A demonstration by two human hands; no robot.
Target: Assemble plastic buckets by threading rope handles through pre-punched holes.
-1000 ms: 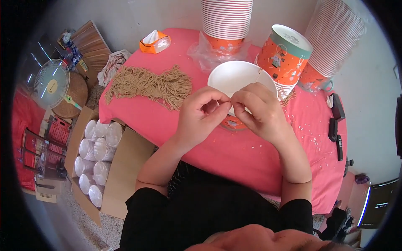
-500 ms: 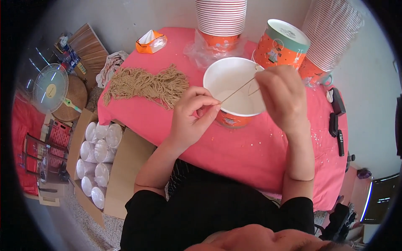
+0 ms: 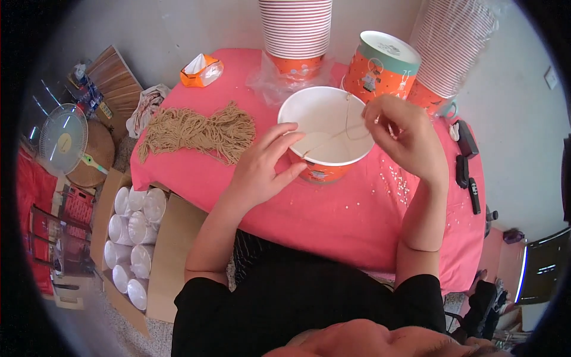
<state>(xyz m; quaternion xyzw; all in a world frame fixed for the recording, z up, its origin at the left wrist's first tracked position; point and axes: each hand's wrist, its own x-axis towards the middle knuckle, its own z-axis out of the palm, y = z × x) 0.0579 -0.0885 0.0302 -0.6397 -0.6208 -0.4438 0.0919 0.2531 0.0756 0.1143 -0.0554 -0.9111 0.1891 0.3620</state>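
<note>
A white-lined paper bucket (image 3: 326, 106) with an orange printed outside stands upright before me. A thin tan cord (image 3: 347, 113) hangs slack across its mouth, from the far rim to a small knot at the near-left rim. My left hand (image 3: 264, 166) is beside that knot, fingers apart at the rim and thumb low by the outer wall. Over the right rim, my right hand (image 3: 409, 137) is curled, its fingertips together by a loop of the cord. Exactly how the fingertips meet the cord is hard to see.
On the pink tablecloth (image 3: 297, 208) lie a tan cord bundle (image 3: 199, 134), an orange tissue pack (image 3: 201, 70) and scattered white bits. Behind are stacked buckets (image 3: 295, 30), an upturned bucket (image 3: 380, 68) and a wrapped stack (image 3: 455, 47). A carton (image 3: 172, 262) of clear cups stands lower left.
The cord, stretched straight between both hands before, now hangs slack in the bucket's mouth. My left hand's pinch has opened. My right hand has turned and lowered slightly. The whole view has shifted.
</note>
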